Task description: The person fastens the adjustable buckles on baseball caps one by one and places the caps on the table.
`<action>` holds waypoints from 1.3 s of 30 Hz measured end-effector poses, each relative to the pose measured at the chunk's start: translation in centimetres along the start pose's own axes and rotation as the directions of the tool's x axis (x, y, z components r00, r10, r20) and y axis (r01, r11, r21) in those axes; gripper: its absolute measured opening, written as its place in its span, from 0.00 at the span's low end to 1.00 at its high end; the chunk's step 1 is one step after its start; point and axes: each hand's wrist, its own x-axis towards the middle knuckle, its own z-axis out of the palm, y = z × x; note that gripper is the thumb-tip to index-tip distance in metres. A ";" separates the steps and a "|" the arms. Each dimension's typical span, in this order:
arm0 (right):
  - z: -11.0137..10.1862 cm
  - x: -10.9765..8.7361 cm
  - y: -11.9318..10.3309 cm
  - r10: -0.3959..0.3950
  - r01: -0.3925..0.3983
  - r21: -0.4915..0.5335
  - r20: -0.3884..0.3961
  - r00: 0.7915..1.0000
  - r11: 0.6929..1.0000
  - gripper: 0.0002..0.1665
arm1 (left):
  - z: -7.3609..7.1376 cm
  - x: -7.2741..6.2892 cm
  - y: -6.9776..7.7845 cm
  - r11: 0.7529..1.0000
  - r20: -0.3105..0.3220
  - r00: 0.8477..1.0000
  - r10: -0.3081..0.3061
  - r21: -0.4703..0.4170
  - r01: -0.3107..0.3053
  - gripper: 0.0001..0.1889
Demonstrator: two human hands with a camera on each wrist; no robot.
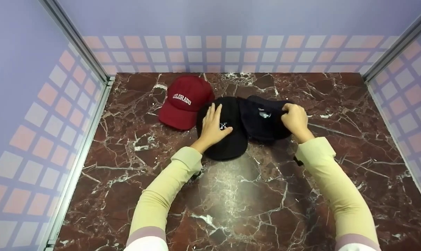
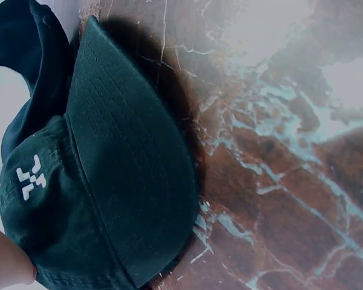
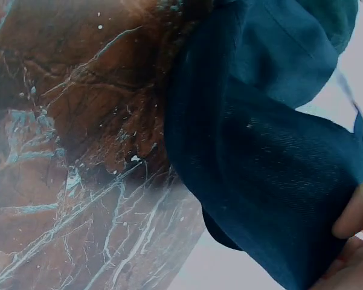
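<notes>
My left hand lies on the crown of a black cap, fingers extended and thumb beside its small white emblem. In the left wrist view the cap's brim points toward the bare tabletop, and only my thumb shows. At the right, a dark navy cap with a small pale emblem touches the black one. My right hand pinches its right edge. The right wrist view shows thumb and fingers gripping the navy fabric, whose inside faces the camera.
A red cap lettered COLORADO sits at the back left, its brim close against the black cap. Dark red marbled tabletop spreads in front. Purple panels with pink and white squares enclose the back and both sides.
</notes>
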 end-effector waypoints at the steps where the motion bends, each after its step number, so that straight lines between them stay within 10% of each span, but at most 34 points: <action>1: -0.1 -0.1 0.0 -0.008 0.008 0.022 -0.016 1.000 1.000 0.17 | 0.1 0.0 0.1 1.000 -0.006 1.000 0.009 0.009 -0.008 0.45; 13: -0.4 -0.2 0.6 -0.113 0.158 0.328 -0.152 0.982 0.931 0.12 | 0.8 -0.3 1.4 0.995 -0.020 0.996 0.087 0.048 -0.086 0.35; 31: -2.4 -1.9 -0.9 -0.292 0.142 0.695 0.102 0.951 0.705 0.10 | 2.1 1.4 3.5 0.993 0.033 0.994 0.106 0.044 -0.107 0.35; 39: -2.3 -2.0 -0.6 -0.335 0.084 0.682 0.245 0.910 0.727 0.09 | 1.7 2.7 4.1 0.982 0.073 0.989 0.127 0.131 -0.136 0.33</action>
